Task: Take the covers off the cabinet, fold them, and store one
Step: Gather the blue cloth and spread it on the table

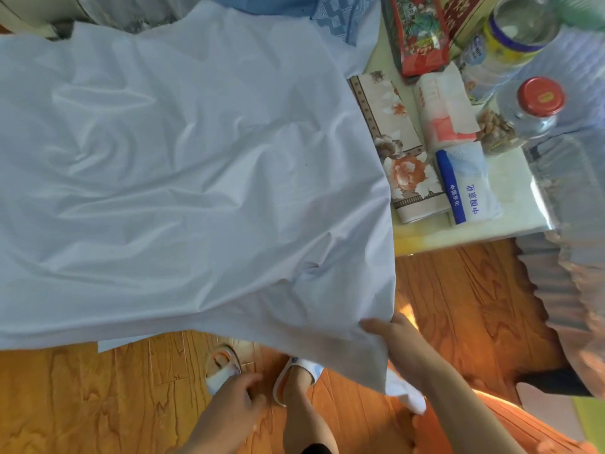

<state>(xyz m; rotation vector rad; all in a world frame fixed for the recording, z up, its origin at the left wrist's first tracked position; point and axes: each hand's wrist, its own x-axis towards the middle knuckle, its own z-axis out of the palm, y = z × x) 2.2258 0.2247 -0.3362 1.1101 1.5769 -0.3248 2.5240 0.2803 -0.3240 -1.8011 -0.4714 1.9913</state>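
- Nearest the camera, the left hand (pixel 234 401) hangs loosely curled and holds nothing.
- Just beyond, the right hand (pixel 391 335) pinches the white cover (pixel 183 165) by its near corner.
- Farther out, the cover lies spread over the desk (pixel 510 204), apparently unfolded; storing remains.

At the right of the frame a pale table (pixel 510 224) carries a floral folded paper (pixel 397 149), two tissue packs (pixel 465 181), a red snack bag (pixel 419 31) and a red-capped bottle (pixel 540 99) (clear plastic). Orange wooden floor (pixel 98 404) fills the bottom.
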